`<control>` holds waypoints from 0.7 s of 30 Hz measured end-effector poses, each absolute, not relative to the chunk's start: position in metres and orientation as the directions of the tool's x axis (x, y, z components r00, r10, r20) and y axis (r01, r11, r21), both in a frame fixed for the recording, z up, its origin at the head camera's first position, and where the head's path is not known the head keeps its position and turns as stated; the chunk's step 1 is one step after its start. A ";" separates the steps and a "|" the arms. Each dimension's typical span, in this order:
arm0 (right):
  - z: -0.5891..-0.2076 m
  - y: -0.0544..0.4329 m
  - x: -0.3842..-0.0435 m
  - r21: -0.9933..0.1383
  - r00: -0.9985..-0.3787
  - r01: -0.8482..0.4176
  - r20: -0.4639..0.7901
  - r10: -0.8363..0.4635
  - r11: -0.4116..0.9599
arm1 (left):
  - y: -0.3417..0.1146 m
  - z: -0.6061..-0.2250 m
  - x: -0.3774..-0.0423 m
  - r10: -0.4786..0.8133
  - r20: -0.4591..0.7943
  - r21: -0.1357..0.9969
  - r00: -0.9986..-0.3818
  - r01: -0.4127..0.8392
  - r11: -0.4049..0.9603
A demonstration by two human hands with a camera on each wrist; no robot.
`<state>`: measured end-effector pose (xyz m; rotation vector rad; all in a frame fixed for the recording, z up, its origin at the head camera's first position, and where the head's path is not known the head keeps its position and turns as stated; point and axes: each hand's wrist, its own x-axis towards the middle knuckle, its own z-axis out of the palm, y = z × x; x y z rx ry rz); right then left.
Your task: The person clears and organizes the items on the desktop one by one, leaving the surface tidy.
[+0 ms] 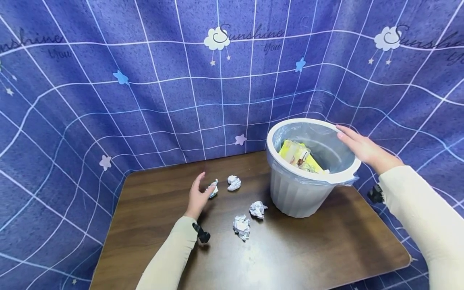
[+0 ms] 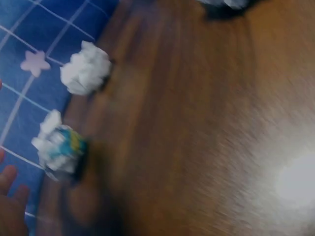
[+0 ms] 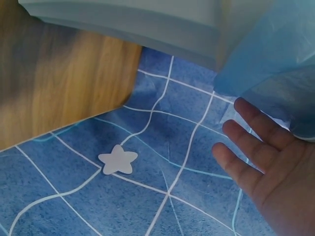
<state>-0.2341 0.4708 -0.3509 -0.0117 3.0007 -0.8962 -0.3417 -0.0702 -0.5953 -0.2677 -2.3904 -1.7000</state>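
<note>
My left hand (image 1: 197, 199), fingers spread, reaches over the table beside a crumpled paper ball (image 1: 214, 188). In the left wrist view that ball (image 2: 61, 147) shows teal and yellow print, and the visible fingers are apart from it. A second paper ball (image 1: 234, 183) lies just to its right, and two more, one (image 1: 257, 209) by the bin and one (image 1: 241, 226) nearer the front. At the right, my right hand (image 1: 366, 149) is at the rim of a white bin (image 1: 299, 195) with straight fingers. The right wrist view shows its fingers (image 3: 256, 147) close under the liner's edge.
A translucent bag (image 1: 311, 139) lines the bin, with yellow packaging (image 1: 301, 157) inside. The bin stands at the right of the brown wooden table (image 1: 152, 209). Behind and around the table hangs a blue curtain (image 1: 163, 100) with white grid lines and stars.
</note>
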 end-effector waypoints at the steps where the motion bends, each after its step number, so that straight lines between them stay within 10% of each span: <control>1: -0.351 0.471 -0.235 -0.548 -1.000 -0.003 -0.008 -0.009 0.836 | -0.071 -0.600 -0.342 0.031 0.254 0.911 -0.967 0.249 0.328; 21: -0.351 0.470 -0.237 -0.544 -1.000 -0.017 0.003 -0.018 0.839 | -0.076 -0.646 -0.344 0.059 0.259 0.796 -0.964 0.247 0.552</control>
